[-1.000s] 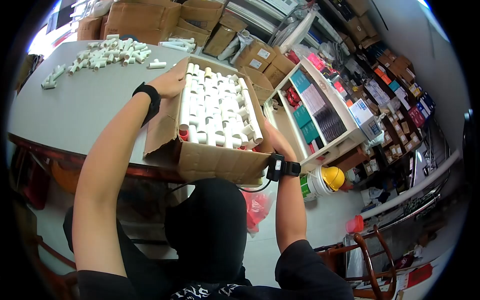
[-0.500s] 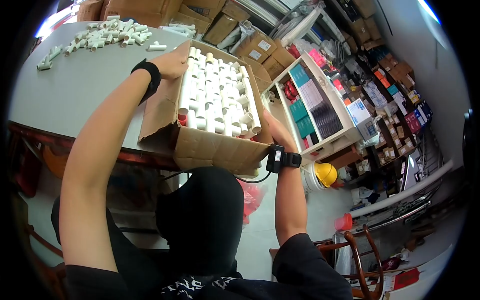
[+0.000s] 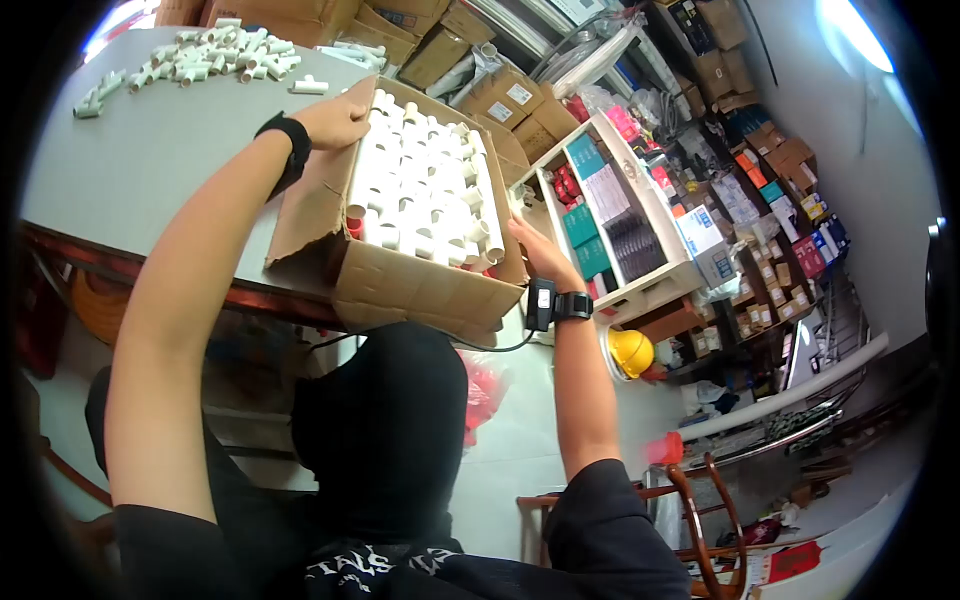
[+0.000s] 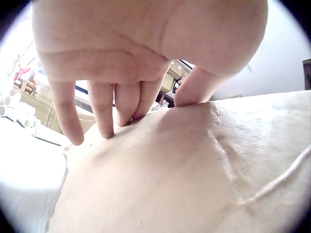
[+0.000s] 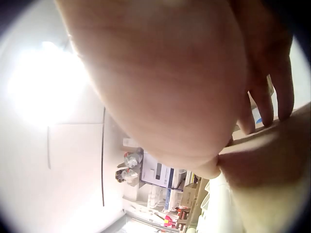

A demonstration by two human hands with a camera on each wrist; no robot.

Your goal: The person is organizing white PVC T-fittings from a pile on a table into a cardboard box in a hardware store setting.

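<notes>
A cardboard box (image 3: pixel 420 295) sits at the table's near right edge, packed with rows of white plastic pipe tees (image 3: pixel 425 185). Something red shows among the tees at its near corners. My left hand (image 3: pixel 335 120) grips the box's left side near the far corner; in the left wrist view its thumb and fingertips (image 4: pixel 105 131) meet the top of a creased cardboard flap (image 4: pixel 146 179). On the opposite side, my right hand (image 3: pixel 543 250) holds the right wall, its thumb and fingers (image 5: pixel 284 104) at the cardboard edge in the right wrist view.
A pile of loose tees (image 3: pixel 215 55) lies on the grey table (image 3: pixel 160 180), with a single tee (image 3: pixel 309 86) nearer the box. Beyond the right hand stands a white shelf unit (image 3: pixel 660 265). A yellow helmet (image 3: pixel 631 353) and a wooden chair (image 3: pixel 705 520) are on the right.
The head view has shifted, and the box with both hands appears a little farther left and higher. Both hands keep their places on the box's sides.
</notes>
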